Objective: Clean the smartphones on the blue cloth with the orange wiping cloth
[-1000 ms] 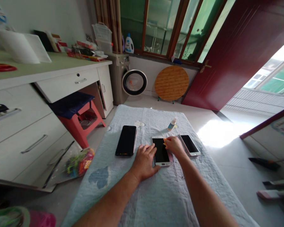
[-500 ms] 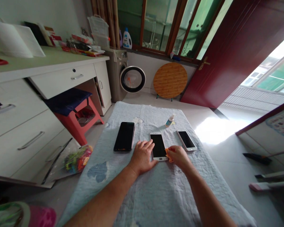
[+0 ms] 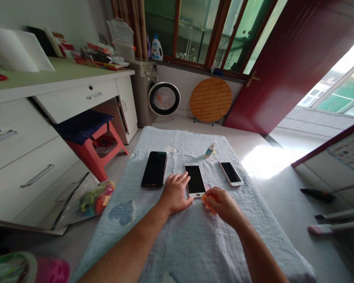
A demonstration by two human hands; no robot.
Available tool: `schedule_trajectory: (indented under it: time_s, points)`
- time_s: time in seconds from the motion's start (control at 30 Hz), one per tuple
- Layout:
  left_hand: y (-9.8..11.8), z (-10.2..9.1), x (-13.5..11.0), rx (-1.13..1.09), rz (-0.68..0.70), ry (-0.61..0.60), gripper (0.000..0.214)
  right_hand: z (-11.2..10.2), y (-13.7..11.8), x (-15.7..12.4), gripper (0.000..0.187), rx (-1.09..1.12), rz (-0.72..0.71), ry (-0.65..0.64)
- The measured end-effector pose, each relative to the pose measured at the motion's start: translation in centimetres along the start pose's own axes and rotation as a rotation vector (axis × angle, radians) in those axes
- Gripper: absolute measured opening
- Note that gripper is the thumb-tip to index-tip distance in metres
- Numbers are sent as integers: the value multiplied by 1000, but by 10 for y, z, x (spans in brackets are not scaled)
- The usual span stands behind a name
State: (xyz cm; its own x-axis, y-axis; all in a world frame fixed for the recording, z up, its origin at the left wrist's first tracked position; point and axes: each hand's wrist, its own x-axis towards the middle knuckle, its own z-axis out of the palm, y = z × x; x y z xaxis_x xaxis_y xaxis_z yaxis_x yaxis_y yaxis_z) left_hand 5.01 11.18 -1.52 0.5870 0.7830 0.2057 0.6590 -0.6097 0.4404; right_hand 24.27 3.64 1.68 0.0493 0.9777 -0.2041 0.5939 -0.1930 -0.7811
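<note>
A white smartphone (image 3: 195, 179) with a dark screen lies face up on the cloth-covered table (image 3: 177, 243). Along its left edge rests my left hand (image 3: 176, 192), fingers stretched out, fingertips and thumb touching the phone. My right hand (image 3: 221, 202) pinches a crumpled orange cloth (image 3: 209, 204) at the phone's lower right corner. To the left lies a larger black phone (image 3: 154, 169). A smaller white phone (image 3: 230, 173) lies to the right. Behind them stands a small spray bottle (image 3: 210, 149) with a white top.
A red stool (image 3: 98, 143) with a dark cover stands left of the table, by the white drawers (image 3: 44, 165). A clear bag (image 3: 87, 200) of colourful things is on the floor. Farther back are a washing machine with its round door (image 3: 164, 98) open and a round wooden tabletop (image 3: 211, 99).
My right hand has moved down with the orange cloth, from the phone's right edge to its lower right corner. My left hand stays on the phone. The view has shifted slightly.
</note>
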Motion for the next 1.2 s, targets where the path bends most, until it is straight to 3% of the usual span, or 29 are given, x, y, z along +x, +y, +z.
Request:
schedule_trajectory:
  time_s: [0.13, 0.27, 0.5, 0.83, 1.2]
  points:
    - [-2, 0, 2, -11, -21, -8, 47, 6, -17, -2, 16, -189, -321, 79]
    - [-3, 1, 3, -1, -31, -15, 43, 23, -22, 1, 18, -331, -455, 83]
    - [-3, 1, 3, 44, -10, -44, 40, 39, -17, 7, 12, -453, -459, 139]
    - [-4, 3, 5, 19, -31, -40, 40, 23, -5, 8, 15, -527, -356, 188]
    - [-4, 0, 4, 39, -4, -53, 37, 42, -21, 20, 12, -620, -456, 130]
